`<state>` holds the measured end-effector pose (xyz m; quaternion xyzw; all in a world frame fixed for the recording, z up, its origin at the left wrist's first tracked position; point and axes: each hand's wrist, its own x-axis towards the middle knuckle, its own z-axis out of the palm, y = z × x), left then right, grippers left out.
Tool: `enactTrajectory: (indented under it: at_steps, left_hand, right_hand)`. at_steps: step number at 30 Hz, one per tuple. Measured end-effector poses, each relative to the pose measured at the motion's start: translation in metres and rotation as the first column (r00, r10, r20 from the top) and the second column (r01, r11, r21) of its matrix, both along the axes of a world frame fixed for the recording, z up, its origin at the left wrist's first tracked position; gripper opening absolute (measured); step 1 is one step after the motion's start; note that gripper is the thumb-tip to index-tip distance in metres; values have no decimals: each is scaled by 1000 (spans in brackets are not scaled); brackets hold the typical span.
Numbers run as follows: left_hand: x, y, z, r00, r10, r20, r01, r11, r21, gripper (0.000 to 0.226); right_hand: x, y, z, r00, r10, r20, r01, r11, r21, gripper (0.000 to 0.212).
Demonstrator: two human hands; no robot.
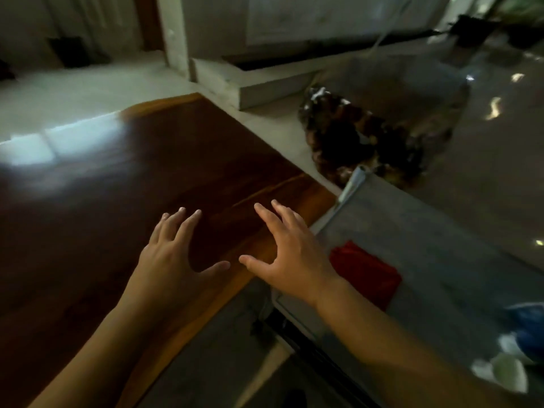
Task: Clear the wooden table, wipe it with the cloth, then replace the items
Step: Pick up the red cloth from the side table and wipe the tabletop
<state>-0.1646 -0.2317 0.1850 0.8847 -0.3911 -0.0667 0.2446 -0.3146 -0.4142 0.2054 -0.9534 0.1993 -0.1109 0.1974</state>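
Presently on view: one wooden table point(123, 178), dark reddish-brown top with a lighter orange-brown edge, surface bare in the visible part and carrying a pale window reflection at its far left. Left hand point(167, 257), palm down, fingers spread wide, holding nothing, poised over the near right part of the tabletop; whether it touches the wood cannot be told. Right hand point(290, 257), likewise palm down with fingers splayed and thumb stretched toward the left thumb, empty, positioned over the table's right edge. The two thumbs lie near one another but apart. Beside the table on the right: one grey flat surface point(435, 240), lower in the frame, bearing a red cloth point(365, 272) just beside the right wrist, folded or bunched, partly hidden by the forearm. At the grey surface's near right end: a blue item point(527, 325) and white crumpled material point(500, 369), both blurred, identity uncertain. Beyond the grey surface, on the pale glossy floor point(506, 172): a dark mottled brown mass under a clear dome-like cover point(382, 119), too blurred to identify. Background: a pale stepped ledge point(244, 81) running along the wall.
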Motion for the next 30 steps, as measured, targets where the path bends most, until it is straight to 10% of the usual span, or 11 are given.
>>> enactTrajectory:
  at_steps: [15, 30]
  left_hand:
    - [-148, -249, -26, 934, -332, -134, 350, 924, 155, 91]
    - [-153, -339, -110, 900, -380, -216, 434, 836, 338, 71]
  right_hand:
    - [-200, -185, -75, 872, -489, -33, 484, 849, 211, 79]
    - [-201, -222, -159, 724, -628, -284, 682, 595, 425, 71]
